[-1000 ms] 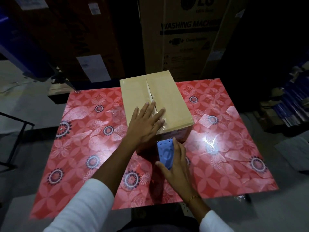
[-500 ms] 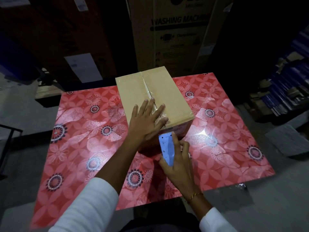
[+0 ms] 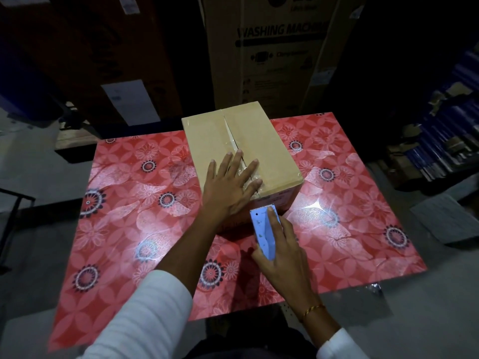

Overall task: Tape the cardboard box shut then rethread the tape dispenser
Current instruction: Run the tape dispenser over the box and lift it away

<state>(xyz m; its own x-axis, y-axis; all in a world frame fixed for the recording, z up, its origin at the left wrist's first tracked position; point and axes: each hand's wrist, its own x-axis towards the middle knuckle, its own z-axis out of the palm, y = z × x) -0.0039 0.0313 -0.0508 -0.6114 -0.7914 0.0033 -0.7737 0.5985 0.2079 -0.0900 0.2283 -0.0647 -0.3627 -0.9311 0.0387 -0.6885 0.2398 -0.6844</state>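
Observation:
A brown cardboard box [image 3: 269,141] stands on the red flowered table [image 3: 124,208], its flaps closed with clear tape along the centre seam. My left hand [image 3: 230,185] lies flat, fingers spread, on the box's near top edge over the tape. My right hand [image 3: 282,252] grips a light blue tape dispenser [image 3: 262,234] just in front of the box's near face. Its serrated blade points up toward the box's top edge. The tape roll itself is hidden behind my hand.
A tall washing machine carton [image 3: 272,50] and dark cartons [image 3: 103,53] stand behind the table. Stacked goods [image 3: 445,141] fill the right side. A black metal frame [image 3: 13,218] is on the floor at left.
The dispenser has tilted and lifted slightly up the box's near face, its serrated edge now showing. My left hand has stayed pressed on the box top.

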